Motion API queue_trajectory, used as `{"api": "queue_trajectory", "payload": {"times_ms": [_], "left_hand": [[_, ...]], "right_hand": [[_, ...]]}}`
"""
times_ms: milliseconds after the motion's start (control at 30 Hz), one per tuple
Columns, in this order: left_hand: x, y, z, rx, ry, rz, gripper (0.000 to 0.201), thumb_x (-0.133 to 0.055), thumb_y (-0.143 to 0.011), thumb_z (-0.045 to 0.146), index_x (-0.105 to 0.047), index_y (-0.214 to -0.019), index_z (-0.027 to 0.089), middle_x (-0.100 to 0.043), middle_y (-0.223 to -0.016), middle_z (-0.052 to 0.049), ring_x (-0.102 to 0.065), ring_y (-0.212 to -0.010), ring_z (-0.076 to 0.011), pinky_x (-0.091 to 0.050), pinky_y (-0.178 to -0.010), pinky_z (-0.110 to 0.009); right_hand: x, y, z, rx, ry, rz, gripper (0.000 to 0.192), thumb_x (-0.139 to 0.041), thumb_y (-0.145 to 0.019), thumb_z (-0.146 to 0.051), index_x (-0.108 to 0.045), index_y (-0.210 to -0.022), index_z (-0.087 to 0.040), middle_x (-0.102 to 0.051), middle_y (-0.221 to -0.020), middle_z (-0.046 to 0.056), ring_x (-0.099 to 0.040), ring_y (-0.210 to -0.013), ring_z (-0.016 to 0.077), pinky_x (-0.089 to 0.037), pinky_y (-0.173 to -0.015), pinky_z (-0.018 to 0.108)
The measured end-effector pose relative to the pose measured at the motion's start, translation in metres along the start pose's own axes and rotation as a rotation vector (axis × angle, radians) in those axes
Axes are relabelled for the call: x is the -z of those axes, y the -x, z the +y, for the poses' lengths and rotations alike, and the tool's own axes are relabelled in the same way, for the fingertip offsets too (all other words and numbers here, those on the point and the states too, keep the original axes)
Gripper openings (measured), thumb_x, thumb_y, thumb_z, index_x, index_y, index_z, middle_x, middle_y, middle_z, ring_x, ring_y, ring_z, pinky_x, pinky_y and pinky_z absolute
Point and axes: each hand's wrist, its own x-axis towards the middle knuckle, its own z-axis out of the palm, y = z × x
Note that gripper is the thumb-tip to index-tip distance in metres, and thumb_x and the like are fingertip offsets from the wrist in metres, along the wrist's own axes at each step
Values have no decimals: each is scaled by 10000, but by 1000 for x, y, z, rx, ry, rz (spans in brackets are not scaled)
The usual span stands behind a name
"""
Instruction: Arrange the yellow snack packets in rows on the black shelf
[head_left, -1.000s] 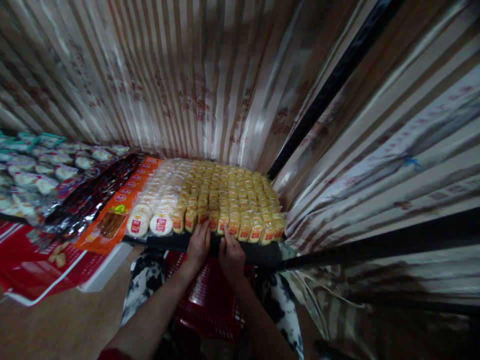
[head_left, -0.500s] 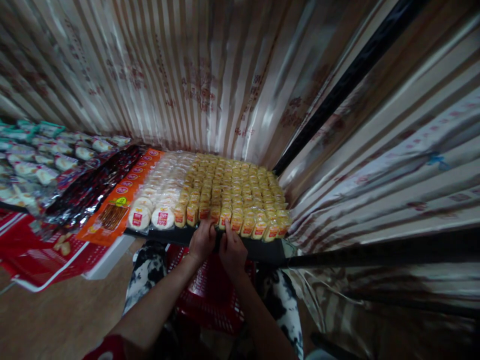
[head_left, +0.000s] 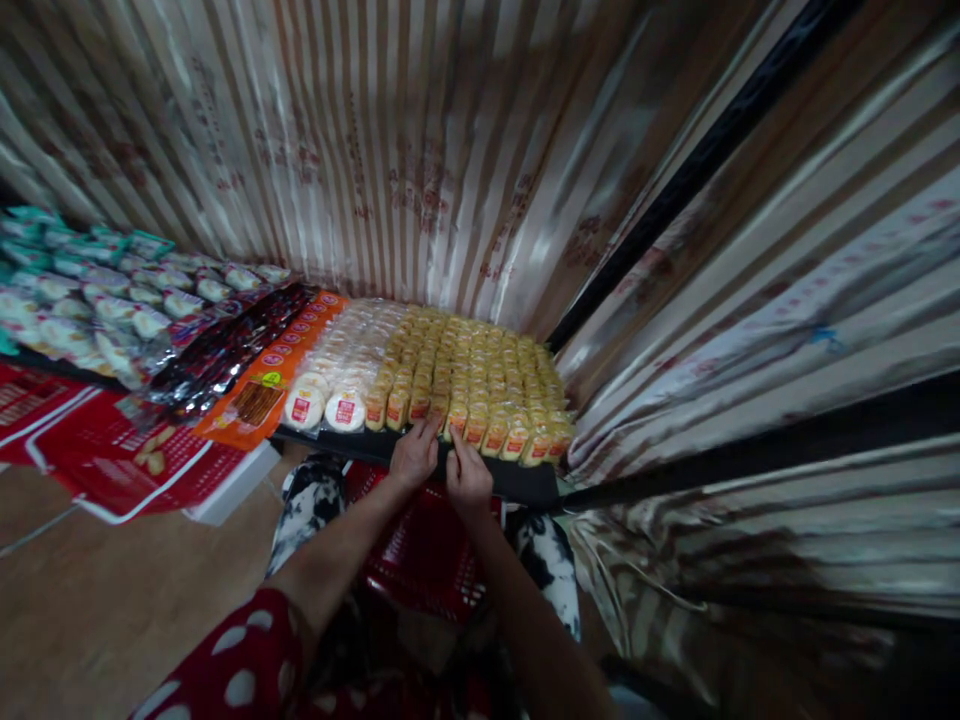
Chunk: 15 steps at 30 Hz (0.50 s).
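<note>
Rows of small yellow wrapped snack packets (head_left: 480, 370) with red labels fill the right part of a black shelf (head_left: 517, 482). My left hand (head_left: 414, 457) reaches to the front row, its fingertips pressed together at a yellow snack packet (head_left: 439, 404); the fingers partly cover the grip. Close on its right, my right hand (head_left: 470, 478) has the index finger stretched against the front of a neighbouring packet (head_left: 456, 415). Its other fingers are curled, with nothing visible in them. White round wrapped crackers (head_left: 346, 410) stand in rows left of the yellow ones.
An orange snack bag (head_left: 259, 400), dark shiny packs (head_left: 225, 350) and white-and-green packets (head_left: 112, 290) lie further left. Striped plastic sheeting (head_left: 420, 150) hangs behind, and a black post (head_left: 675, 190) slants at right. Red baskets (head_left: 420, 560) sit below, one between the knees.
The view has swung left, showing more of the shelf's left end. Both hands stay at the front row, with the left fingertips still at the packets and the right index finger still stretched.
</note>
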Motion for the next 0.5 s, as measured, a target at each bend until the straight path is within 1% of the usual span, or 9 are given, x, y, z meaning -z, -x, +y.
{"api": "queue_trajectory", "payload": {"times_ms": [100, 167, 233, 300, 367, 400, 433, 500], "left_hand": [[6, 17, 4, -23, 39, -23, 357, -337, -864, 133, -497, -1181, 153, -593, -1031, -82, -584, -929, -152, -492, -816, -254], [7, 39, 4, 0, 71, -47, 296, -328, -871, 132, -533, -1084, 144, -599, -978, -77, -576, -928, -147, -481, -828, -253], [5, 66, 2, 55, 73, -119, 257, -330, -883, 152, -559, -1000, 155, -605, -941, -73, -578, -908, -150, -476, -831, -265], [1, 93, -4, 144, 30, -245, 251, -340, -897, 191, -575, -983, 172, -614, -951, -75, -585, -907, -160, -473, -835, -284], [-5, 115, -13, 255, -36, -448, 275, -354, -896, 207, -565, -1071, 187, -604, -1074, -94, -580, -979, -177, -464, -852, -299], [-9, 123, -19, 323, -71, -566, 290, -361, -892, 207, -562, -1100, 182, -600, -1108, -108, -582, -994, -190, -468, -842, -306], [-13, 129, -25, 384, -100, -674, 297, -378, -882, 204, -568, -1106, 170, -605, -1111, -122, -592, -988, -204, -476, -818, -312], [-23, 136, -38, 470, -134, -829, 272, -435, -841, 181, -609, -1048, 145, -646, -1022, -135, -623, -924, -226, -491, -753, -311]], "right_hand": [[10, 11, -7, 20, -114, -66, 432, -278, -911, -232, -531, -1240, -112, -646, -881, 94, -584, -815, 157, -481, -803, 280], [11, 28, -14, 3, -175, -126, 430, -264, -915, -230, -527, -1234, -110, -640, -903, 100, -584, -840, 159, -477, -815, 285], [3, 51, -20, -49, -228, -181, 414, -279, -913, -243, -537, -1212, -119, -641, -985, 117, -590, -915, 174, -471, -844, 308], [-13, 76, -23, -142, -297, -209, 384, -316, -897, -246, -555, -1176, -134, -626, -1108, 127, -578, -1024, 188, -450, -908, 342], [-32, 100, -23, -302, -355, -292, 360, -351, -868, -219, -575, -1143, -154, -628, -1135, 117, -582, -1044, 189, -440, -925, 358], [-42, 111, -22, -395, -363, -348, 346, -367, -850, -200, -601, -1100, -154, -644, -1104, 121, -598, -1019, 195, -450, -903, 359], [-51, 119, -21, -474, -367, -404, 319, -390, -829, -187, -635, -1031, -153, -671, -1033, 124, -623, -958, 202, -471, -852, 353], [-66, 131, -19, -559, -377, -480, 256, -432, -797, -175, -681, -854, -156, -703, -832, 117, -655, -778, 208, -498, -710, 328]]}}
